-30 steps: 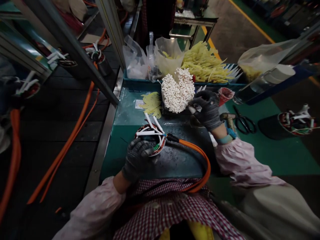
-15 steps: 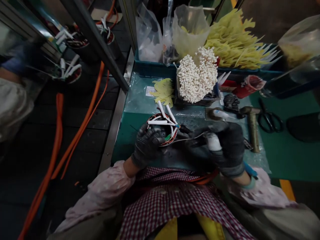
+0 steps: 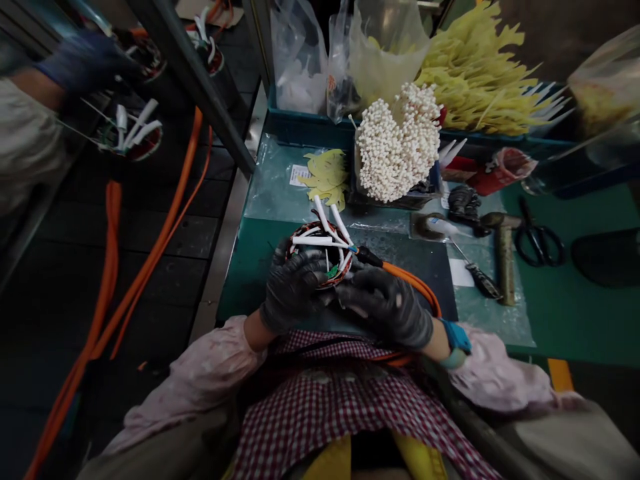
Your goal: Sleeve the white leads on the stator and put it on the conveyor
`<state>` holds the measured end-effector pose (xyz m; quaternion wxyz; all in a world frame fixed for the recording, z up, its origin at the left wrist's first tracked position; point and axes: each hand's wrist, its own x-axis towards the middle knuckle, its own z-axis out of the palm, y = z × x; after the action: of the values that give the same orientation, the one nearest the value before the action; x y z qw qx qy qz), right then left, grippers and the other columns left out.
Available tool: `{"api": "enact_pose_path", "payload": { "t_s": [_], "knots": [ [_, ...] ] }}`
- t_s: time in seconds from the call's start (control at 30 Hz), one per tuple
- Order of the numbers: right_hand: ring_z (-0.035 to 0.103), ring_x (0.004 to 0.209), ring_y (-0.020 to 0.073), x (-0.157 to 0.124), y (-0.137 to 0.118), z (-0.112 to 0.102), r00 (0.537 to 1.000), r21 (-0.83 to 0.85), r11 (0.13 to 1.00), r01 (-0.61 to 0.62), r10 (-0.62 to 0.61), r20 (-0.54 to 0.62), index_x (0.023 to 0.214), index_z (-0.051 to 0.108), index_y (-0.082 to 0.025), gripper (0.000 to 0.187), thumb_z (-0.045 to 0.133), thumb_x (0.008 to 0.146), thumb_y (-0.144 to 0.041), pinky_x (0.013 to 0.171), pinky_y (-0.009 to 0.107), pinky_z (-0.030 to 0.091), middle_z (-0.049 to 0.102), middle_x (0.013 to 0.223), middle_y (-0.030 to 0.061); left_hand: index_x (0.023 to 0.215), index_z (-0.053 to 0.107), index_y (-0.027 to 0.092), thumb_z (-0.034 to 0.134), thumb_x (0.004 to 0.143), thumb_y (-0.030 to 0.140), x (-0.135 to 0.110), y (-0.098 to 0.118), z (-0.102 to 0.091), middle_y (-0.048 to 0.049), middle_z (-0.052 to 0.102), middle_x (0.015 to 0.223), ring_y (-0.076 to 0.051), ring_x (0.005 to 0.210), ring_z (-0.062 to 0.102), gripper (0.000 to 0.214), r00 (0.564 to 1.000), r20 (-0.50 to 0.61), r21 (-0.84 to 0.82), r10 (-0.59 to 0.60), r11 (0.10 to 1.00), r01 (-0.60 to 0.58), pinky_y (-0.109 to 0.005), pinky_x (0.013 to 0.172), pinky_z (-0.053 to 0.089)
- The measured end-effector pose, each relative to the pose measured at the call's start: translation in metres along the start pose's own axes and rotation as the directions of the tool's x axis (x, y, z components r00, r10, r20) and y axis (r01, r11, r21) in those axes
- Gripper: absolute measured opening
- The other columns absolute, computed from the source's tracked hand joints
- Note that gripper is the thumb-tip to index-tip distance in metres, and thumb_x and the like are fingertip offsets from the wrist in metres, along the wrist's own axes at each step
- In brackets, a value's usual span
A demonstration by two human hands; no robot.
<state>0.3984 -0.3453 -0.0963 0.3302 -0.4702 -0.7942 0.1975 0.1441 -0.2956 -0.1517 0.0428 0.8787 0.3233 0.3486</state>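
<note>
A round wound stator [image 3: 320, 257] with white sleeved leads and an orange cable [image 3: 417, 288] lies on the green bench in front of me. My left hand [image 3: 293, 288], in a black glove, grips its near left rim with curled fingers. My right hand [image 3: 387, 305], also gloved, lies against the stator's right side beside the cable's black end. Its fingers are bent and pinched at the winding; a thin white piece stands up between the two hands.
Behind stand a bundle of white tubes [image 3: 397, 143], yellow paper slips [image 3: 475, 77], plastic bags [image 3: 300, 63] in a blue tray, a hammer [image 3: 504, 250], a screwdriver [image 3: 475, 273] and scissors [image 3: 540, 240]. On the left, another person's gloved hand [image 3: 87, 60] works at a stator [image 3: 133, 133] over orange cables.
My right hand came back from the white tubes, passed over the bench with a white piece, and now rests against the stator. My left hand kept its grip. The view tilted down.
</note>
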Motion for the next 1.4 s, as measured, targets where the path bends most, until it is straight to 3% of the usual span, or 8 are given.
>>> {"api": "enact_pose_path", "payload": {
  "t_s": [0.1,0.2,0.47,0.7,0.87,1.0,1.17,1.4],
  "knots": [
    [0.085,0.090,0.0248,0.035,0.008,-0.001,0.997,-0.086,0.993,0.078,-0.078,0.005,0.129,0.081,-0.020,0.034,0.052,0.119,-0.034,0.077,0.036,0.070,0.089,0.108,0.0101,0.112,0.073,0.032,0.072,0.105,0.039,0.008,0.005,-0.003,0.0045,0.087,0.107,-0.024,0.121,0.080,0.010,0.998,-0.056,-0.063,0.001,0.998,-0.005,-0.058,0.146,0.026],
    [0.085,0.094,0.0257,0.056,0.011,-0.016,0.986,-0.124,0.990,0.067,-0.047,0.161,0.146,0.074,-0.016,0.040,0.049,0.120,-0.034,0.083,0.037,0.068,0.089,0.116,0.0120,0.112,0.073,0.029,0.070,0.107,0.037,0.013,0.009,-0.004,0.0032,0.089,0.111,-0.023,0.119,0.081,0.009,0.995,-0.099,-0.109,-0.008,0.994,-0.003,-0.054,0.147,0.027],
    [0.076,0.075,0.0248,0.055,0.005,-0.002,0.930,-0.349,0.936,0.046,0.088,0.357,0.136,0.081,-0.020,0.036,0.059,0.113,-0.036,0.067,0.033,0.055,0.086,0.093,0.0098,0.110,0.077,0.031,0.072,0.102,0.036,0.012,0.006,-0.003,0.0058,0.089,0.111,-0.022,0.117,0.082,0.011,0.998,-0.067,-0.124,-0.013,0.992,0.005,-0.053,0.146,0.026],
    [0.077,0.081,0.0224,0.067,0.010,0.000,0.982,0.005,0.994,-0.111,0.109,0.154,0.121,0.083,-0.026,0.036,0.051,0.118,-0.042,0.076,0.034,0.060,0.084,0.095,0.0076,0.114,0.079,0.035,0.073,0.103,0.044,0.006,0.002,-0.004,0.0045,0.088,0.113,-0.023,0.125,0.079,0.015,1.000,-0.006,-0.065,-0.003,0.998,0.003,-0.056,0.147,0.021],
    [0.074,0.078,0.0196,0.073,0.008,-0.008,0.974,0.200,0.976,-0.089,0.043,0.224,0.109,0.083,-0.022,0.037,0.058,0.116,-0.048,0.076,0.033,0.059,0.085,0.093,0.0056,0.114,0.079,0.035,0.076,0.102,0.037,0.011,0.005,-0.005,0.0036,0.087,0.124,-0.023,0.127,0.079,0.012,0.999,-0.032,-0.031,0.002,1.000,-0.003,-0.055,0.147,0.023],
    [0.078,0.086,0.0196,0.076,0.008,-0.018,0.945,0.482,0.844,-0.235,0.083,0.317,0.099,0.083,-0.022,0.044,0.056,0.118,-0.051,0.082,0.032,0.063,0.086,0.095,0.0041,0.119,0.079,0.035,0.072,0.104,0.034,0.015,0.007,-0.006,0.0037,0.088,0.121,-0.022,0.121,0.081,0.017,0.999,-0.046,-0.012,0.011,1.000,-0.011,-0.053,0.147,0.024],
    [0.083,0.094,0.0225,0.069,0.015,-0.017,0.935,0.501,0.828,-0.252,0.075,0.346,0.112,0.087,-0.023,0.028,0.079,0.106,-0.049,0.090,0.036,0.067,0.090,0.106,0.0048,0.116,0.081,0.035,0.080,0.097,0.043,0.007,-0.002,-0.005,0.0021,0.087,0.122,-0.025,0.120,0.080,0.020,0.998,0.055,-0.017,-0.009,1.000,0.010,-0.057,0.145,0.029],
    [0.083,0.094,0.0213,0.065,0.019,-0.008,0.962,0.451,0.867,-0.212,0.105,0.251,0.113,0.088,-0.024,0.026,0.076,0.108,-0.046,0.091,0.035,0.066,0.089,0.107,0.0045,0.105,0.080,0.032,0.075,0.103,0.046,0.011,-0.002,-0.003,0.0024,0.088,0.116,-0.024,0.113,0.082,0.015,1.000,-0.013,-0.014,0.001,1.000,-0.002,-0.058,0.140,0.040]
  ]
}}
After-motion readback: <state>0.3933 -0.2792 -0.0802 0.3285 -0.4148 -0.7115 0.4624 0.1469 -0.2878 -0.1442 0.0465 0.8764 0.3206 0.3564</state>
